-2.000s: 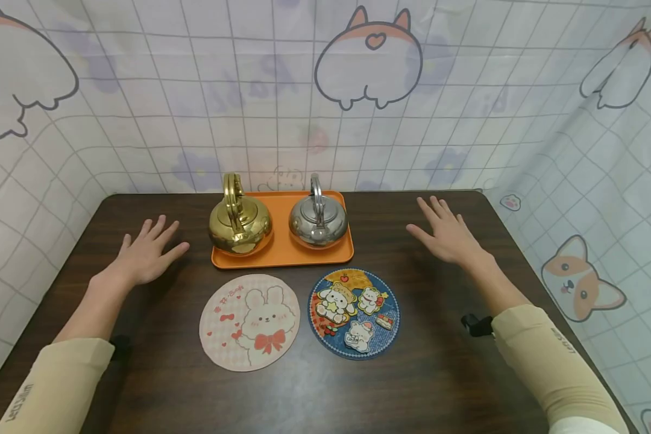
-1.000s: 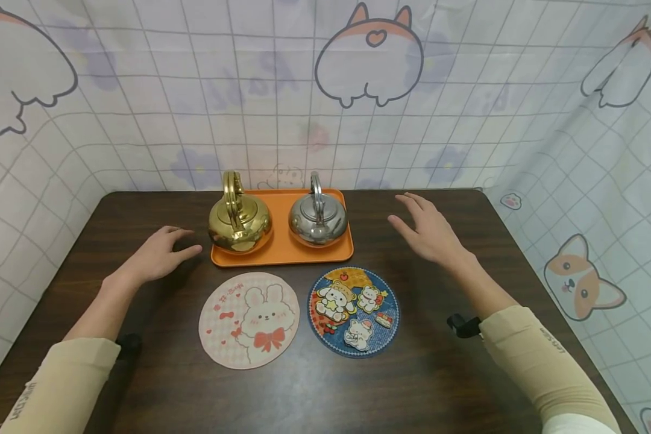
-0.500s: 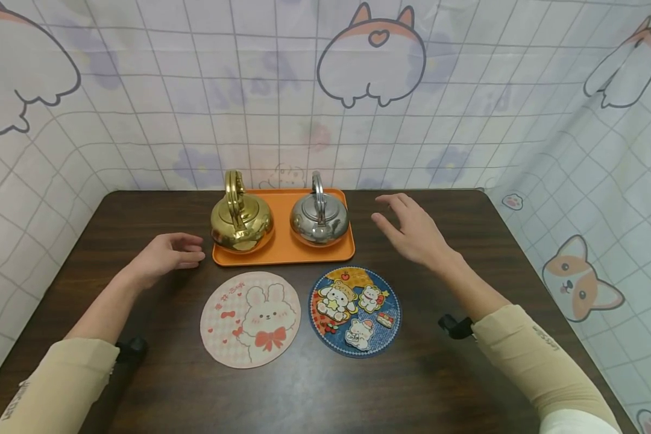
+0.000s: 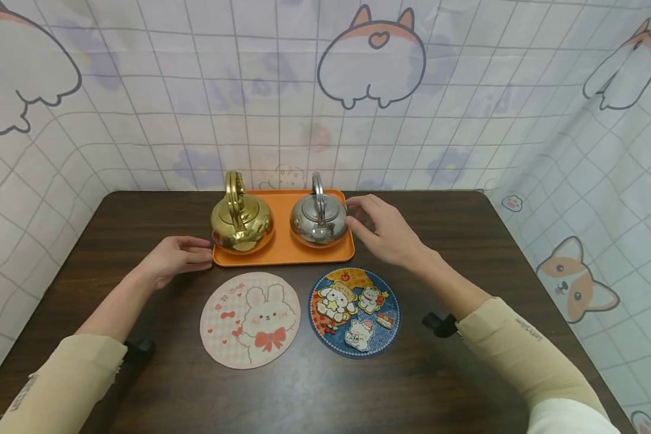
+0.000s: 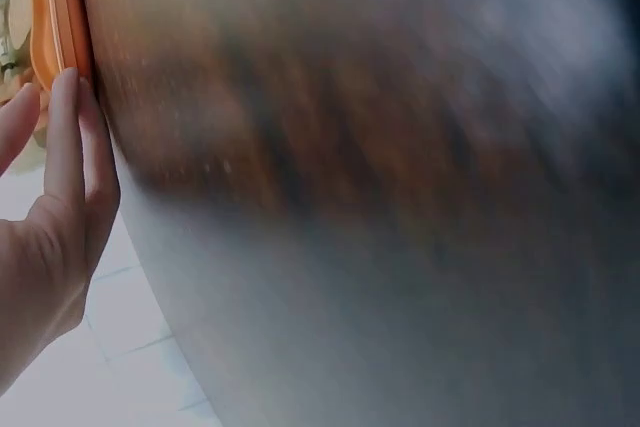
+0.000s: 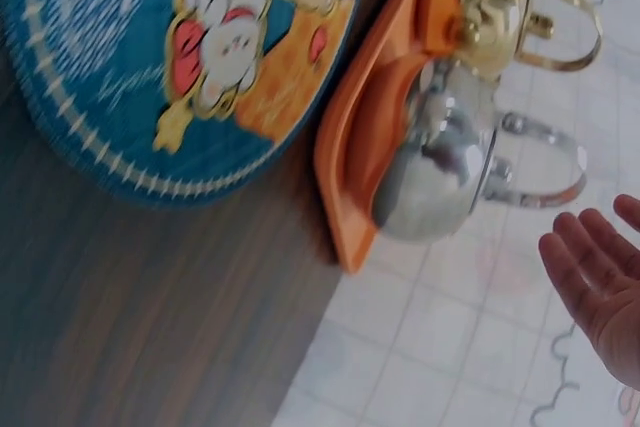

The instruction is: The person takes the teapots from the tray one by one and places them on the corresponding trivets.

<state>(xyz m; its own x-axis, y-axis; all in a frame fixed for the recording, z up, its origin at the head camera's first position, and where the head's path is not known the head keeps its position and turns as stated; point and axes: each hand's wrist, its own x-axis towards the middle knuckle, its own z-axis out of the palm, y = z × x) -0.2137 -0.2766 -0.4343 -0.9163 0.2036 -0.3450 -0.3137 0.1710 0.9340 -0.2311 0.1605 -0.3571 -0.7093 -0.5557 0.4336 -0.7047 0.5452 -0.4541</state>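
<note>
An orange tray (image 4: pixel 282 244) lies at the back of the table, carrying a gold kettle (image 4: pixel 252 229) on its left and a silver kettle (image 4: pixel 306 226) on its right. At the tray's left end is my left hand (image 4: pixel 176 259); in the left wrist view its fingertips (image 5: pixel 67 82) meet the orange side wall, fingers extended. My right hand (image 4: pixel 385 232) is beside the tray's right end, close by the silver kettle, with fingers relaxed and slightly bent. In the right wrist view, that hand (image 6: pixel 605 297) appears apart from the kettle's handle and grips nothing.
In front of the tray lie two round mats, a pink rabbit one (image 4: pixel 228 337) and a blue one with cartoon animals (image 4: pixel 325 340). A patterned curtain (image 4: pixel 249 138) hangs right behind the dark wooden table (image 4: pixel 325 398).
Both hands have moved inward from the sides toward the tray's ends, their spread fingers drawing together. The left fingertips have reached the tray. Kettles, tray and mats stay in place.
</note>
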